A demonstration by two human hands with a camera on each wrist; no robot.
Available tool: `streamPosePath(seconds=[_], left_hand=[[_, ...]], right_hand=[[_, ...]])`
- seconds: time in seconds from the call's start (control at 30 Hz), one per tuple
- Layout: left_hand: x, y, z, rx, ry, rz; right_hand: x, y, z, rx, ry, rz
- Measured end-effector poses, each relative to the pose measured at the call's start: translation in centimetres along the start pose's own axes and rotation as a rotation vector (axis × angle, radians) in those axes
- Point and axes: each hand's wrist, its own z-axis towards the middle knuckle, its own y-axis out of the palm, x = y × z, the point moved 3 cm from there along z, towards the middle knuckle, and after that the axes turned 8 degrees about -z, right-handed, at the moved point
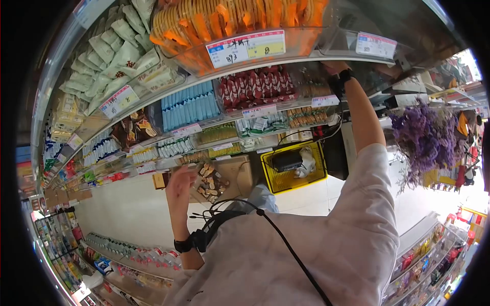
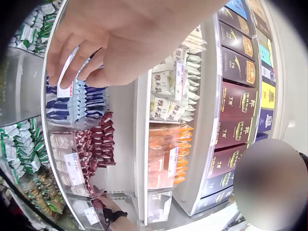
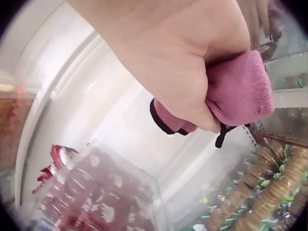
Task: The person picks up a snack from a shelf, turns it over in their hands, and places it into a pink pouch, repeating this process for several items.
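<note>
My right hand (image 3: 183,72) grips a bunched pink cloth (image 3: 240,89) with black edging, inside a white shelf bay (image 3: 130,101). Beside it are a clear bin of red-wrapped snacks (image 3: 101,192) and rows of packed round biscuits (image 3: 260,183). In the head view that hand (image 1: 336,66) is partly hidden by the upper shelf. My left hand (image 1: 179,189) is raised in front of the lower shelves, its fingers loosely bent and holding nothing. Near it is a cardboard box (image 1: 237,176) with brown packets (image 1: 210,183).
Price tags (image 1: 246,48) line the shelf fronts, below orange-wrapped biscuits (image 1: 240,15). A yellow basket (image 1: 293,186) with a dark item and a white bag stands on the floor. Purple dried flowers (image 1: 426,132) are at the right. A black cable (image 1: 286,239) crosses my shirt.
</note>
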Motion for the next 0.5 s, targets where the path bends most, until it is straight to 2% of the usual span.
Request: streamPosePath(seconds=[0.07, 0.1, 0.13, 0.5], left_hand=[[0.2, -0.1, -0.1, 0.039, -0.026, 0.013], [0.4, 0.0, -0.1, 0.054, -0.032, 0.017], [0.4, 0.1, -0.1, 0.067, -0.039, 0.020], [-0.3, -0.3, -0.5, 0.074, -0.013, 0.015]], right_hand=[[1.3, 1.2, 1.1, 0.065, -0.053, -0.220], [1.4, 1.4, 0.4, 0.252, -0.222, -0.368], [1.7, 1.7, 0.7, 0.301, -0.246, -0.437], [1.3, 2.1, 3.1, 0.377, -0.217, -0.433]])
